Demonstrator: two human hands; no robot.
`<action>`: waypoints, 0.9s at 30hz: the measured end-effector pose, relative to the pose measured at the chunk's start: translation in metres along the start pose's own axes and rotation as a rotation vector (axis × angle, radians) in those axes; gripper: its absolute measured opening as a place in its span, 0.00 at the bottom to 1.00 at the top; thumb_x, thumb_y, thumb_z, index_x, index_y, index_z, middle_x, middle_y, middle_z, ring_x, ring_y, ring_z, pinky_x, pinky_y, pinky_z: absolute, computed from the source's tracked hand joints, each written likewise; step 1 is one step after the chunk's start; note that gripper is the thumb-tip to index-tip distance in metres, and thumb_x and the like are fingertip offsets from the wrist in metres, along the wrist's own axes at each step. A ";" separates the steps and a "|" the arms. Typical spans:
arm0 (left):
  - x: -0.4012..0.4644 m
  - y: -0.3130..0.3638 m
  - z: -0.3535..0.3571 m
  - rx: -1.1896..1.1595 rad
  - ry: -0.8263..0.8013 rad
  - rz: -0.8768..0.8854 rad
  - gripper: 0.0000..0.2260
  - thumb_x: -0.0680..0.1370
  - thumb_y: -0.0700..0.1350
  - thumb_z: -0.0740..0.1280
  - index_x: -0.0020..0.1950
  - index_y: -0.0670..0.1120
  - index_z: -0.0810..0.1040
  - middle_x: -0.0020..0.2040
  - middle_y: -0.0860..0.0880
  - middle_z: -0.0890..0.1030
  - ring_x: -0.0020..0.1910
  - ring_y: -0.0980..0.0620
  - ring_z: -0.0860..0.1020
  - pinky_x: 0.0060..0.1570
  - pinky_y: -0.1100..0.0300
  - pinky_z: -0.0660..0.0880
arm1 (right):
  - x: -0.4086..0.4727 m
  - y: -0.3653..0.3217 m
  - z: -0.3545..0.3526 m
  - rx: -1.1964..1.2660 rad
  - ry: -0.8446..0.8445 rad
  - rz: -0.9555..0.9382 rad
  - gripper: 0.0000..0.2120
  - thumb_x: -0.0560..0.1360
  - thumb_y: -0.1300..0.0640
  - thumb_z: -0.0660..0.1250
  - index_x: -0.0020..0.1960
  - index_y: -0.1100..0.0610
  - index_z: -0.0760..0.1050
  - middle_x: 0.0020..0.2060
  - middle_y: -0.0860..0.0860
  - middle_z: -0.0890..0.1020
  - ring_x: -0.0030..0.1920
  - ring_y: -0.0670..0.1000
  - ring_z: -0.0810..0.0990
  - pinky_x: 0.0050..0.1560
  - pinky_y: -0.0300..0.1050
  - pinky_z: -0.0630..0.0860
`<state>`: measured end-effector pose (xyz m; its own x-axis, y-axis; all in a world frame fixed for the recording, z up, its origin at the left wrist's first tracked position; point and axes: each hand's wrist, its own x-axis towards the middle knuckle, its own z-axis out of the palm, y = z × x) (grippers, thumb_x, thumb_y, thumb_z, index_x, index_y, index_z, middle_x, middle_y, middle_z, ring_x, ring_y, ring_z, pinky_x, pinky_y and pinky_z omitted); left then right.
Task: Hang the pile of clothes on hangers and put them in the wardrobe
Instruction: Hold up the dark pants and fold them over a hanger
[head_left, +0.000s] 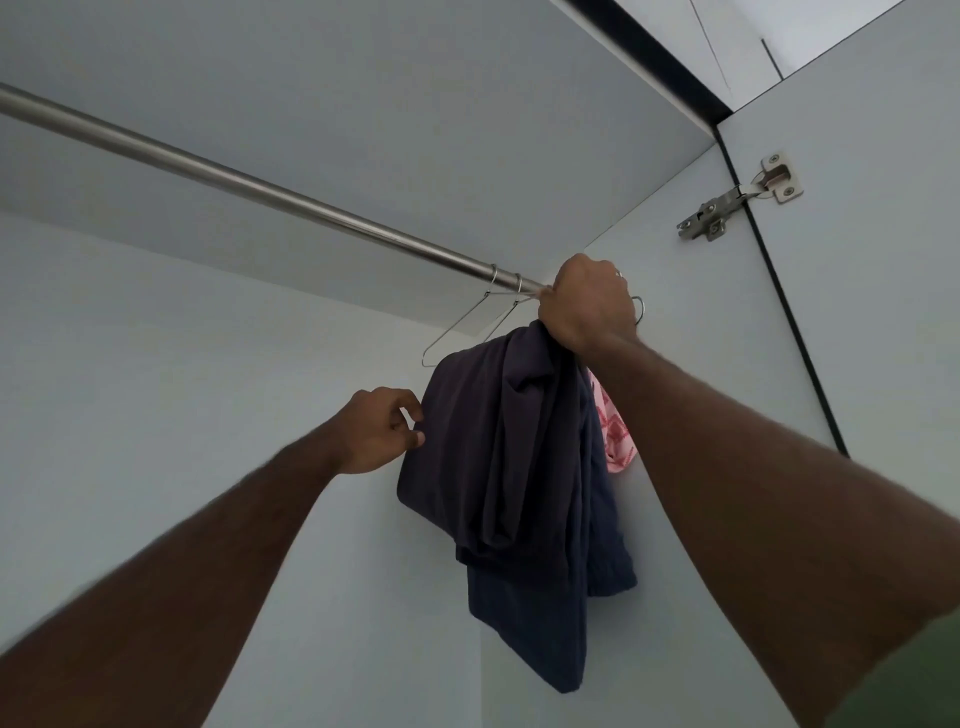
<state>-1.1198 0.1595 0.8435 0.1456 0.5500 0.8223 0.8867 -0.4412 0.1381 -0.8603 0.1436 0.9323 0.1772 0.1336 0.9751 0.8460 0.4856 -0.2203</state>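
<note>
Right hand (587, 304) is hiding the dark garment's (514, 467) hanger; pink cloth (615, 431) is showing only partly behind.

Pale grey panels (156, 415), a steel door hinge (737, 200), soft even light.

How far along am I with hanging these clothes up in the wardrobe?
Looks done: a pink garment hangs by the side wall. In hand: your right hand grips a hanger hook at the rail, carrying the dark garment; your left hand pinches its edge. Left: two empty wire hangers; the pile is out of view.
</note>
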 end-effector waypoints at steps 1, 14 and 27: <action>-0.001 0.000 0.000 0.004 0.005 0.000 0.08 0.77 0.46 0.72 0.55 0.48 0.80 0.43 0.48 0.85 0.45 0.52 0.82 0.39 0.69 0.70 | -0.001 0.001 -0.001 0.038 -0.005 0.020 0.08 0.77 0.54 0.66 0.45 0.60 0.74 0.48 0.59 0.78 0.50 0.64 0.78 0.42 0.49 0.69; -0.022 0.025 -0.001 -0.046 0.102 0.085 0.06 0.75 0.41 0.72 0.38 0.44 0.80 0.34 0.52 0.81 0.35 0.56 0.79 0.36 0.66 0.71 | -0.062 0.013 -0.016 0.045 0.050 -0.052 0.21 0.83 0.42 0.53 0.50 0.56 0.75 0.49 0.61 0.81 0.50 0.65 0.78 0.44 0.50 0.67; -0.075 0.074 0.028 -0.319 0.207 0.155 0.12 0.73 0.39 0.74 0.32 0.45 0.77 0.30 0.41 0.80 0.27 0.54 0.72 0.32 0.64 0.70 | -0.144 0.043 -0.070 -0.261 -0.141 -0.073 0.15 0.80 0.48 0.54 0.40 0.56 0.68 0.38 0.57 0.78 0.37 0.62 0.76 0.38 0.53 0.73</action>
<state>-1.0532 0.1054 0.7770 0.1464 0.3199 0.9361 0.6759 -0.7233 0.1415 -0.8144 0.0852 0.7839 0.0553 0.2344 0.9706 0.9577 0.2627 -0.1180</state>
